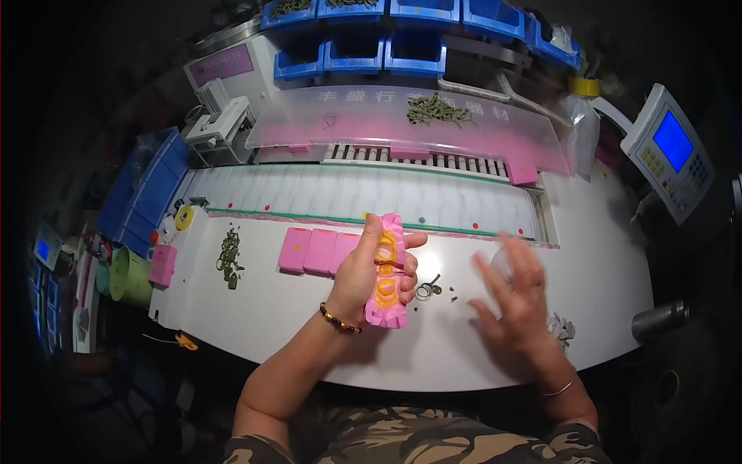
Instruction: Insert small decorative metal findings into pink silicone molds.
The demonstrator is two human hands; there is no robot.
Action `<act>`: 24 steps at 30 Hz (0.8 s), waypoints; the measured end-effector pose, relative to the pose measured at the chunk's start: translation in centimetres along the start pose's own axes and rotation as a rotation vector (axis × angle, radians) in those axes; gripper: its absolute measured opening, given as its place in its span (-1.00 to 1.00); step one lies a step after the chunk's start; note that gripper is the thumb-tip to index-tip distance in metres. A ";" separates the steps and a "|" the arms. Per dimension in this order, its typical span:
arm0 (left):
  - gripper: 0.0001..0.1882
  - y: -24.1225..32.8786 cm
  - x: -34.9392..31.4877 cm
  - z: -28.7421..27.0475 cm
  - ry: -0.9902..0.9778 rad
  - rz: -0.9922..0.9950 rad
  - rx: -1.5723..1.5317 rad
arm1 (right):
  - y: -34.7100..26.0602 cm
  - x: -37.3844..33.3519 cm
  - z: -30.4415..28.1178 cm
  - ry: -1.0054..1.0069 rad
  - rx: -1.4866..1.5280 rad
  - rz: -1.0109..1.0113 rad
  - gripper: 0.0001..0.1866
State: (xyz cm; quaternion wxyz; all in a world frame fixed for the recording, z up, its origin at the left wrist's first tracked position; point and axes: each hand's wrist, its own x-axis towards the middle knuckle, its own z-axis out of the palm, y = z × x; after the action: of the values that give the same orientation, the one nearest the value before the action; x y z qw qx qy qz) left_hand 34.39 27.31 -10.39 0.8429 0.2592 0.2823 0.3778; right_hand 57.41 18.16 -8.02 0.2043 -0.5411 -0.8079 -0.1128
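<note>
My left hand is closed around a pink rubber mould, held upright above the table. The mould's facing side has rounded hollows stained yellow-orange, and its edges are notched. To the right of it, my right hand is raised over the table with its fingers apart, blurred by motion. A pale round thing shows indistinctly behind those fingers. Pink blocks stand in a row just left of my left hand. Small dark green pieces and a ring shape lie on the table between my hands.
Dark green bits are scattered at left. A long white tray strip crosses the table, with a roller track behind it. Blue bins hang at the back. A keypad panel stands right, a dark metal cylinder below it.
</note>
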 end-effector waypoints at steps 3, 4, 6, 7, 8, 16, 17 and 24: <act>-0.14 -0.7 0.5 0.1 -0.004 -0.062 0.028 | 3.5 -1.2 -1.2 -0.206 -0.015 0.285 -0.04; -0.15 -1.0 0.5 0.0 -0.004 -0.082 0.046 | 4.6 -1.6 -1.2 -0.211 -0.015 0.289 -0.04; -0.17 -1.7 0.7 -0.1 -0.010 -0.098 0.056 | 6.2 -2.4 -0.5 -0.373 0.710 0.377 0.02; -0.19 -2.0 0.8 -0.1 -0.016 -0.108 0.069 | 6.4 -2.7 -0.1 -0.376 0.705 0.386 0.02; -0.19 -2.2 0.9 0.1 -0.020 -0.115 0.064 | 6.5 -3.0 0.2 -0.358 0.805 0.376 0.02; -0.27 -3.4 0.9 1.3 0.090 -0.184 0.080 | 1.1 1.8 -2.4 0.305 0.087 0.065 -0.15; -0.27 -3.2 0.6 1.7 0.087 -0.188 0.080 | 0.5 2.3 -2.7 0.318 0.047 -0.036 -0.22; -0.36 -3.7 0.5 0.7 0.049 -0.081 0.213 | -1.4 4.1 -2.0 0.050 0.014 -0.277 -0.45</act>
State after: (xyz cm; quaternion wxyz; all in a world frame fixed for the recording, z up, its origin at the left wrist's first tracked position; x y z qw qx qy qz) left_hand 36.93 25.46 -12.45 0.8178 0.3263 0.3517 0.3178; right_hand 55.23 20.19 -4.36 0.2106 -0.4200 -0.8703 -0.1478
